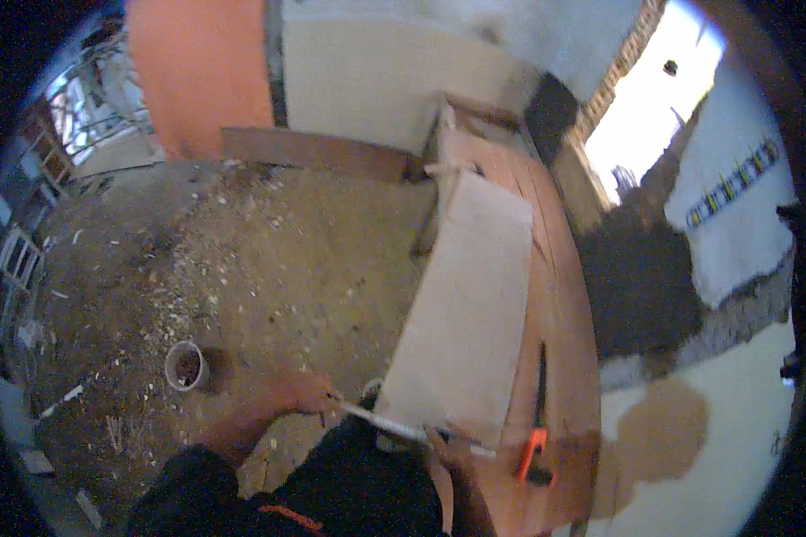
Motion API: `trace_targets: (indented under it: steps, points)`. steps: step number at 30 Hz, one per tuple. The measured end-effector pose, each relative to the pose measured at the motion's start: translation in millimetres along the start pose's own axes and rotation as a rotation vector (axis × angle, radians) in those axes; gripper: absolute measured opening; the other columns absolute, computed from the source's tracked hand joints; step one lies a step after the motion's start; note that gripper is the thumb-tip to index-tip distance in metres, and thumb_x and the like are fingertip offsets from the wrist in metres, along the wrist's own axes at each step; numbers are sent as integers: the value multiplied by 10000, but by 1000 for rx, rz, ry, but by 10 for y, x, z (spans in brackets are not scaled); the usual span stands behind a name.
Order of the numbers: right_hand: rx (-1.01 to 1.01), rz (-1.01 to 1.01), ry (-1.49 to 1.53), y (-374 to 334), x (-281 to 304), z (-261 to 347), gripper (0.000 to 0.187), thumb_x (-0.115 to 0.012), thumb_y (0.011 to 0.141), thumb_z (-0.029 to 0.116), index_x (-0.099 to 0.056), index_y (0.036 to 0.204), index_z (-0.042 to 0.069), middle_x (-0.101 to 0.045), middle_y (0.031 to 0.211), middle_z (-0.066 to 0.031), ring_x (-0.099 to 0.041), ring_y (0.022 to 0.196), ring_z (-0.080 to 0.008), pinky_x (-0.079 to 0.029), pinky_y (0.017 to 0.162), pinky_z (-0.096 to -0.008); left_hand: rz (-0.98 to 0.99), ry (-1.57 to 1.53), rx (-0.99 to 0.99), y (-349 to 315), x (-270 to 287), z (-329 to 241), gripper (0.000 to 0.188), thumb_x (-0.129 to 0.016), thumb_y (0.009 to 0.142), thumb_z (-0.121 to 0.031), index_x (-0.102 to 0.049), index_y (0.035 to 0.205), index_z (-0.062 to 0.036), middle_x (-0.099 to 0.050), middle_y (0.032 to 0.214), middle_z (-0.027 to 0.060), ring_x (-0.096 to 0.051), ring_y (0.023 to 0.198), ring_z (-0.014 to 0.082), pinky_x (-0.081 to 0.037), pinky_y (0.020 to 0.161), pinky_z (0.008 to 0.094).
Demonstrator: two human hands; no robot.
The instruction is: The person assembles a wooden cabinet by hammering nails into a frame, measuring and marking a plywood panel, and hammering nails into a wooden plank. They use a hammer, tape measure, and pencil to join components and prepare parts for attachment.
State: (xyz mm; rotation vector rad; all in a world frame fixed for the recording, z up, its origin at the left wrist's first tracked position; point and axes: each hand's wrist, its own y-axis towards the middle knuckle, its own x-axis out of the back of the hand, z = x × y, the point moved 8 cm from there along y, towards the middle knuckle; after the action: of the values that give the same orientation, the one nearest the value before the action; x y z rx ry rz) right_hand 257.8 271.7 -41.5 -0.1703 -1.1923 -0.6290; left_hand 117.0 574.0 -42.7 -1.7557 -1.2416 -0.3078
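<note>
My left hand (310, 394) is closed on one end of a thin pale strip (381, 420) that looks like a folding rule. It reaches across the near end of a long pale board (475, 295) on the bench. Near the strip's middle my right hand (441, 447), blurred and dark, has its fingers about it; their exact grip is hard to make out. The board lies lengthwise on a reddish wooden bench (569, 331). To the right of my right hand, a handsaw with an orange and black handle (535, 458) rests on the bench, blade pointing away.
A white bucket (186, 367) with dark contents stands on the dirt floor (331, 259) to the left, among scattered wood chips. A wooden plank (322, 154) lies along the far wall. An orange panel (201, 76) stands at the back; a window opening (658, 98) is at the right.
</note>
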Motion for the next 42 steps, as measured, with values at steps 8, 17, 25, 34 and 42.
trace_targets:
  steps: [8,17,25,34,42]
  points:
    - [-102,-47,60,1394,200,137,285,-719,892,290,-729,1063,63,-705,930,-125,-663,897,-284,-520,896,-426,-151,-376,-209,371,-297,267,389,-560,907,-411,-735,1099,-121,-715,920,167,-682,827,355,-522,744,487]
    - [-33,-89,-29,2192,409,604,306,-696,904,286,-698,1110,60,-684,991,-138,-636,960,-292,-496,930,-435,-223,-628,-138,200,-396,276,386,-556,920,-413,-734,1115,-131,-706,911,137,-661,808,313,-507,725,452]
    - [-46,-118,-36,2432,499,564,327,-676,914,282,-670,1151,58,-665,1045,-150,-612,1015,-300,-475,960,-442,-246,-756,-70,132,-371,364,383,-553,931,-414,-734,1128,-140,-698,903,111,-643,791,276,-493,707,421]
    - [-40,-156,-98,2896,513,582,352,-653,926,278,-639,1198,55,-644,1105,-163,-586,1078,-308,-451,994,-451,-317,-878,-53,184,160,700,381,-549,944,-416,-734,1144,-149,-689,893,81,-622,773,235,-477,688,386]
    - [-54,-209,-228,3624,439,723,376,-633,936,274,-611,1239,52,-625,1159,-175,-562,1133,-316,-429,1024,-458,-386,-1025,-32,194,808,1530,378,-546,955,-417,-734,1157,-158,-681,885,54,-603,756,198,-463,670,356]
